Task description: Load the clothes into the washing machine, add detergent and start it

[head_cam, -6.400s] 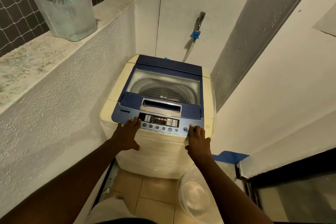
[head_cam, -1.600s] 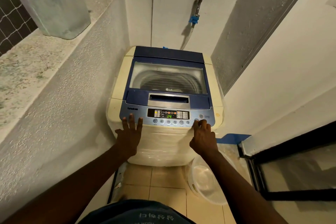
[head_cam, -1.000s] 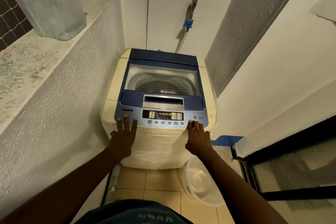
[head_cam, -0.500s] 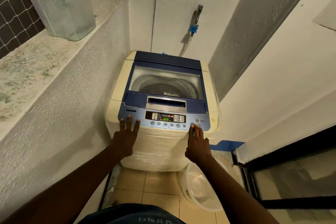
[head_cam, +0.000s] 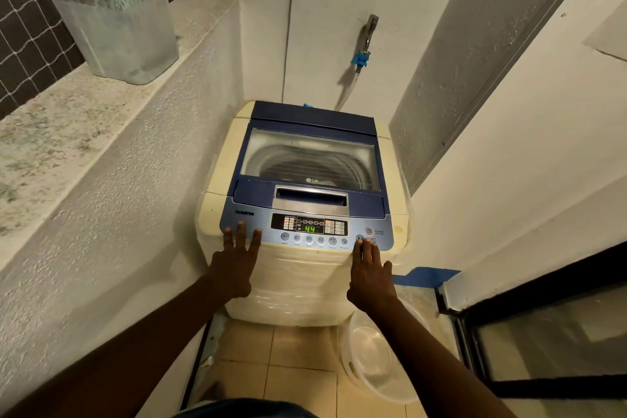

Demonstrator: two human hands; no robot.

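- Two hands rest flat, fingers spread, on the near edge of the washing machine (head_cam: 305, 282); neither grips anything.
- Left hand (head_cam: 234, 268): fingertips on the left end of the control panel (head_cam: 264, 224).
- Right hand (head_cam: 369, 276): one fingertip on a round button at the panel's right end.
- Lid (head_cam: 310, 159) is closed; the display (head_cam: 309, 229) reads 44.
- Clear basin (head_cam: 376, 363) lies on the floor, near right of the machine.

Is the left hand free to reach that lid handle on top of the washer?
Probably yes. The left hand rests open on the front edge of the control panel, holding nothing, and the lid handle sits just beyond it with nothing lying between.
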